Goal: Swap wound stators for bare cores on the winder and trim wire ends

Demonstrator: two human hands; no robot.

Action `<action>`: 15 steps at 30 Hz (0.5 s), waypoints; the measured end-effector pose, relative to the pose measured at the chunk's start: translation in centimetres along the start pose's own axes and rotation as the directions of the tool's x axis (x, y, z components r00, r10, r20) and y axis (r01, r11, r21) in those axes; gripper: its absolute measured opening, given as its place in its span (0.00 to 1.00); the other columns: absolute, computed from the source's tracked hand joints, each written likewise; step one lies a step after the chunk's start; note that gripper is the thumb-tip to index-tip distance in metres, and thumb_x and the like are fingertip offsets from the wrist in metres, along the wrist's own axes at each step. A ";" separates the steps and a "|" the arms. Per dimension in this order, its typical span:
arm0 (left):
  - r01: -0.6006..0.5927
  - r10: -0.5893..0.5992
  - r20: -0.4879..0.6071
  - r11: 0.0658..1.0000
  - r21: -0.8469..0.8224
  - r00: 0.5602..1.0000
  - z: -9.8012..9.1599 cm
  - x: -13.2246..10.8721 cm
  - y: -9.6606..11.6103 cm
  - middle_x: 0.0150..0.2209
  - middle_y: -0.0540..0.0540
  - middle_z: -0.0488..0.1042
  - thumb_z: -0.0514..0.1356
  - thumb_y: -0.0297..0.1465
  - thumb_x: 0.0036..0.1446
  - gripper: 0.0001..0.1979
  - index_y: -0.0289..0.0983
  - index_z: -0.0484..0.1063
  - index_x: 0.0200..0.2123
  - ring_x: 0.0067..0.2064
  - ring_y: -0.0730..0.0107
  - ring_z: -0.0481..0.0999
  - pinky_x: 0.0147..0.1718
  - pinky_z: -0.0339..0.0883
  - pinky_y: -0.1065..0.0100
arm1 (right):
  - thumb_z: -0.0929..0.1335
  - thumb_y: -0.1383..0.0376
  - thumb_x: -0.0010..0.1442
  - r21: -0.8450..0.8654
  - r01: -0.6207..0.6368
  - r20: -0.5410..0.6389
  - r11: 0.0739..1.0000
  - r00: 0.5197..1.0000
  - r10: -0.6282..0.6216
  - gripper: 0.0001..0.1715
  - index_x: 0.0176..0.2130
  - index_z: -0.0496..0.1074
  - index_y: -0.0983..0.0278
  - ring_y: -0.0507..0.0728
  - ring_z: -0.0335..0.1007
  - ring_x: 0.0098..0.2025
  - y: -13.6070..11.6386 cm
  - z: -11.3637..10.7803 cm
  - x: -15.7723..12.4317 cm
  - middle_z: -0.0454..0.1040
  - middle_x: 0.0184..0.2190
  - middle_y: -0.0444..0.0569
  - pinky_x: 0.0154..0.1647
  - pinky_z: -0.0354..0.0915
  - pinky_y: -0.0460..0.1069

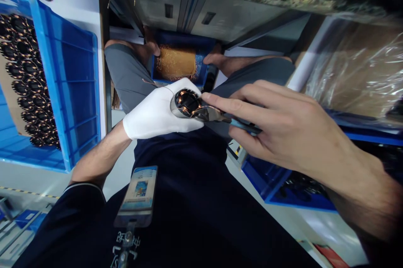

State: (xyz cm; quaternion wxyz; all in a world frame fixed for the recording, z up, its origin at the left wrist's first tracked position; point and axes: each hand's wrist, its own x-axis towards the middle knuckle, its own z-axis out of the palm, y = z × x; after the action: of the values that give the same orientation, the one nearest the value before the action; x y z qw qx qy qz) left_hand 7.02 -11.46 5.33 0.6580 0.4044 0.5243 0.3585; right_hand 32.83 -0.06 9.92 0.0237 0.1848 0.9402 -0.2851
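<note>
My left hand [156, 111] wears a white glove and is closed round a small round motor stator [185, 103] with copper windings and a metal rim, held over my lap. My bare right hand [283, 127] grips a pair of pliers or cutters [217, 115] with blue handles. The forefinger lies along the tool and its metal jaws touch the stator's edge.
A blue crate [74, 92] at the left holds several more stators in rows. On the floor between my knees, a blue bin [201, 73] contains copper scraps. Another blue crate [270, 180] stands at the right, with plastic-wrapped cartons [355, 71] behind it. A badge [138, 194] hangs on my chest.
</note>
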 end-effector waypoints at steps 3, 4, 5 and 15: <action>0.006 -0.006 -0.001 1.000 0.015 1.000 0.0 0.1 -0.1 0.44 0.47 0.82 0.77 0.37 0.58 0.22 0.39 0.74 0.50 0.45 0.62 0.84 0.47 0.79 0.62 | 0.71 0.65 0.71 0.013 -0.017 -0.008 1.000 1.000 0.017 0.44 0.80 0.65 0.44 0.67 0.78 0.46 0.0 0.1 0.2 0.81 0.46 0.50 0.48 0.77 0.62; 0.006 -0.006 -0.001 1.000 0.018 1.000 0.0 0.1 -0.1 0.43 0.48 0.82 0.77 0.38 0.57 0.22 0.39 0.74 0.50 0.45 0.62 0.84 0.47 0.79 0.62 | 0.71 0.64 0.71 0.024 -0.026 -0.008 0.999 1.000 0.026 0.43 0.79 0.66 0.43 0.67 0.78 0.46 -0.1 0.1 0.2 0.81 0.46 0.50 0.47 0.77 0.61; 0.007 -0.007 -0.003 1.000 0.021 1.000 0.0 0.2 -0.2 0.43 0.48 0.82 0.78 0.38 0.57 0.23 0.39 0.74 0.49 0.44 0.62 0.83 0.46 0.79 0.63 | 0.72 0.64 0.71 0.036 -0.038 -0.009 0.999 0.999 0.039 0.42 0.78 0.68 0.42 0.66 0.79 0.45 -0.1 0.1 0.2 0.81 0.45 0.49 0.46 0.77 0.60; -0.012 0.047 -0.122 0.962 0.272 0.991 0.6 1.0 -1.1 0.37 0.52 0.78 0.78 0.36 0.56 0.22 0.42 0.69 0.44 0.40 0.63 0.80 0.39 0.76 0.62 | 0.69 0.66 0.73 0.020 -0.028 -0.035 0.999 0.999 0.029 0.37 0.77 0.70 0.52 0.62 0.78 0.40 0.4 1.2 1.0 0.80 0.43 0.50 0.41 0.76 0.57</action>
State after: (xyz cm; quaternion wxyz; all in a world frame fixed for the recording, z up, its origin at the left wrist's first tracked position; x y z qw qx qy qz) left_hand 7.86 -11.07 4.03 0.5566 0.4745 0.6030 0.3184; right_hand 31.99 -0.11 8.55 0.0093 0.2034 0.9350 -0.2903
